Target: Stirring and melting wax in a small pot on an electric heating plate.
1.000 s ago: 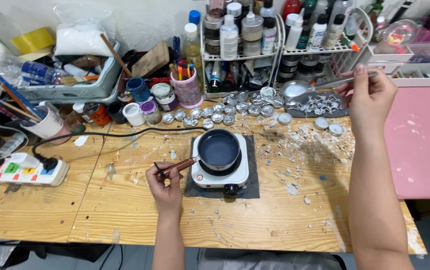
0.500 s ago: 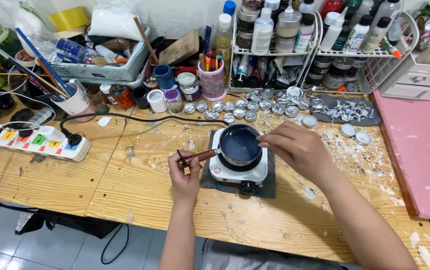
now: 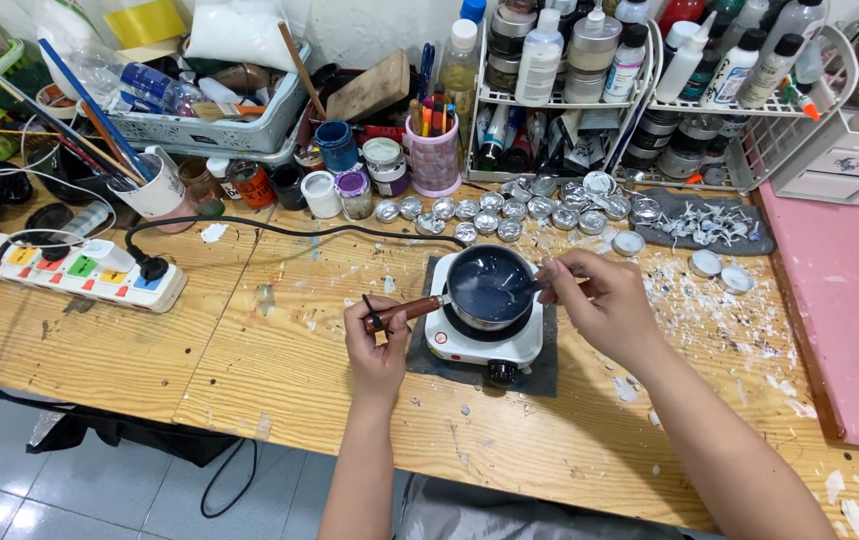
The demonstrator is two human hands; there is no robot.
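- Wooden handle (image 3: 404, 311) of the small dark pan (image 3: 489, 285) sits clamped in your left hand (image 3: 377, 345).
- Your pan rests on the white hotplate (image 3: 479, 340), which stands on a grey mat (image 3: 541, 370) on the desk (image 3: 249, 350).
- Your right hand (image 3: 599, 305) is closed on a spoon (image 3: 539, 287) whose tip dips into the pan's bluish liquid.
- Small foil cups (image 3: 494, 215) lie in rows just behind the hotplate.

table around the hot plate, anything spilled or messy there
Yes: white flakes lie scattered over the wooden table right of the hot plate, with a few chips in front of it. The pan sits level, nothing visibly spilling from it.
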